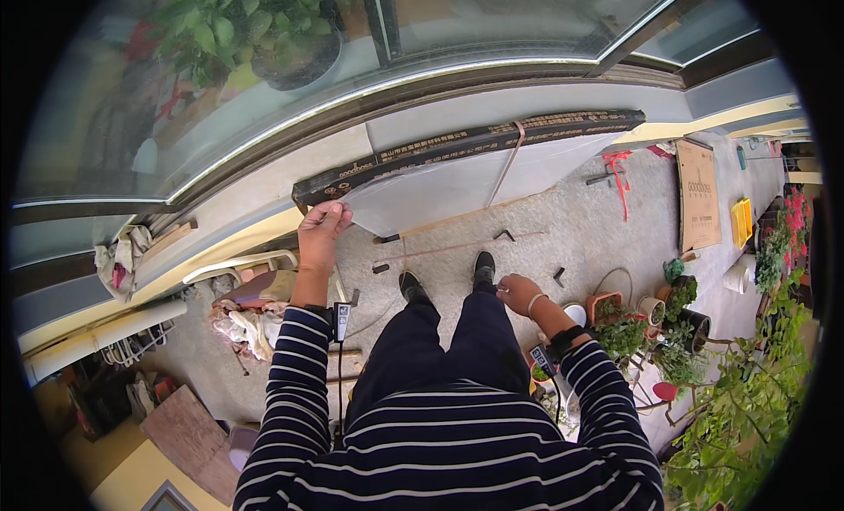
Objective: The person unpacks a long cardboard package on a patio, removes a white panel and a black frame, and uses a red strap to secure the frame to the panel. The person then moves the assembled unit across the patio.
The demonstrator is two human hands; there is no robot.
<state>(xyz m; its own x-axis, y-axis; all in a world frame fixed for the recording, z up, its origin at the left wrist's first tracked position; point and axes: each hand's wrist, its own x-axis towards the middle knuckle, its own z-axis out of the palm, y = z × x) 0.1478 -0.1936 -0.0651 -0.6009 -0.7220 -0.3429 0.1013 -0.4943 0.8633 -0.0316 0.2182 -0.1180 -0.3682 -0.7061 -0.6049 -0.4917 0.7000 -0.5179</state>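
A long flat panel package (457, 179) leans against the low wall in front of me. Its upper edge is a black printed cardboard cover (422, 151), and its face looks pale and film-wrapped. A strap (507, 164) runs across it on the right. My left hand (323, 230) is closed at the package's left end, thumb and fingers pinching the pale wrapping by the corner. My right hand (520, 294) hangs beside my right knee with its fingers curled together; whatever it may hold is hidden. A thin strip (457, 247) lies on the ground before my shoes.
Small black pieces (504, 235) lie around my feet. Potted plants (615, 322) crowd the right, near a brown cardboard sheet (697, 195) and a yellow crate (742, 222). Crumpled cloths (251, 322) and a wooden board (192, 436) are at left. Glass windows (492, 23) rise above the wall.
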